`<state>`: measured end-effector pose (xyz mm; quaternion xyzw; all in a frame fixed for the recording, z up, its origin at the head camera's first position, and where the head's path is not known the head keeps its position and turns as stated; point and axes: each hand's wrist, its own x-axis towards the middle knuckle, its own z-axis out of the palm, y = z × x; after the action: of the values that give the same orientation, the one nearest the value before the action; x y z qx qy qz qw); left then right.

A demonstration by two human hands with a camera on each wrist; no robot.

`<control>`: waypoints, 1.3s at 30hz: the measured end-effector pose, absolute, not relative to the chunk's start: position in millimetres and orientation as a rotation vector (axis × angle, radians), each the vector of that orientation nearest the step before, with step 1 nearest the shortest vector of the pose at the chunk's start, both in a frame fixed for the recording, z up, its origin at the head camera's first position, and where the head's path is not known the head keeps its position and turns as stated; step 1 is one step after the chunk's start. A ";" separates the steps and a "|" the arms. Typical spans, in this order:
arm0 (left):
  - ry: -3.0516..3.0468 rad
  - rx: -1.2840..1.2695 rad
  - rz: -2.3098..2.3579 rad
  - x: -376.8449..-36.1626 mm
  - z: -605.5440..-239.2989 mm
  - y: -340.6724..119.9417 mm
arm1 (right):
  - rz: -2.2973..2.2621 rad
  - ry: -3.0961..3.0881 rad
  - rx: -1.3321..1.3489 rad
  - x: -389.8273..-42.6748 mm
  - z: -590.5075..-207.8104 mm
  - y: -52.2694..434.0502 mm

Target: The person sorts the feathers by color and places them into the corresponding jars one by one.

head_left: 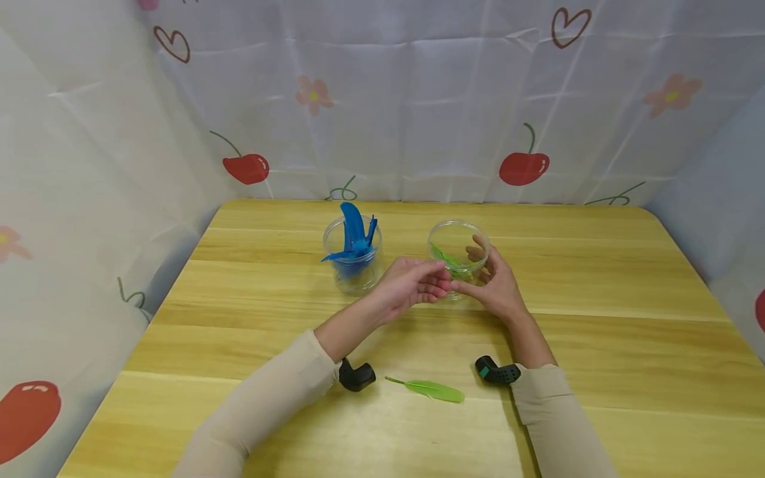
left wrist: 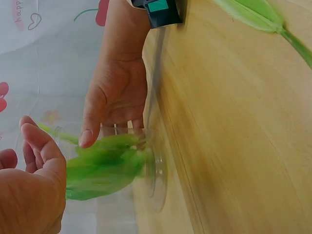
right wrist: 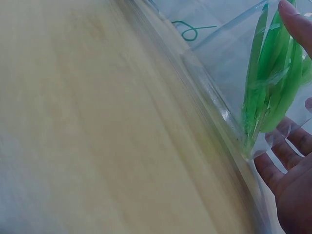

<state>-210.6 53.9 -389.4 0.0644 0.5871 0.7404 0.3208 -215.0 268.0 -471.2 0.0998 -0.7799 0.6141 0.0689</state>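
My right hand (head_left: 499, 285) curves around a clear plastic jar (head_left: 457, 222), thumb at the near side and fingers at the far right side. Green feathers (left wrist: 107, 168) stand inside this jar, and one slender green tip slants up near its mouth. Beside the rim is my left hand (head_left: 415, 285), its fingers loosely bent and nothing visible held in them. Whether its fingertips touch the jar is unclear. A single green feather (head_left: 435, 390) lies on the table between my forearms.
Left of the gripped jar stands a second clear jar (head_left: 358, 285) with blue feathers (head_left: 354, 229) poking above its rim. Both rest on a wooden table (head_left: 609, 279). Black wrist devices (head_left: 497, 372) jut from both sleeves. A printed curtain (head_left: 406, 119) hangs behind.
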 end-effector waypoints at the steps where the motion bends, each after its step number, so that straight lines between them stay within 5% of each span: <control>1: 1.546 0.172 1.936 -210.6 -389.8 52.5 | 1.848 -2.351 0.299 -215.0 -471.4 268.1; 9: 1.623 0.260 1.802 -208.6 -396.6 37.1 | 1.823 -2.395 0.297 -198.7 -440.0 256.6; 39: 1.707 0.287 1.643 -199.0 -429.1 -8.4 | 1.802 -2.406 0.291 -203.0 -447.2 259.3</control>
<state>-199.0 -8.4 -429.1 0.1118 0.6649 0.6400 0.3684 -203.0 259.3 -447.2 0.0963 -0.7953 0.5955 0.0607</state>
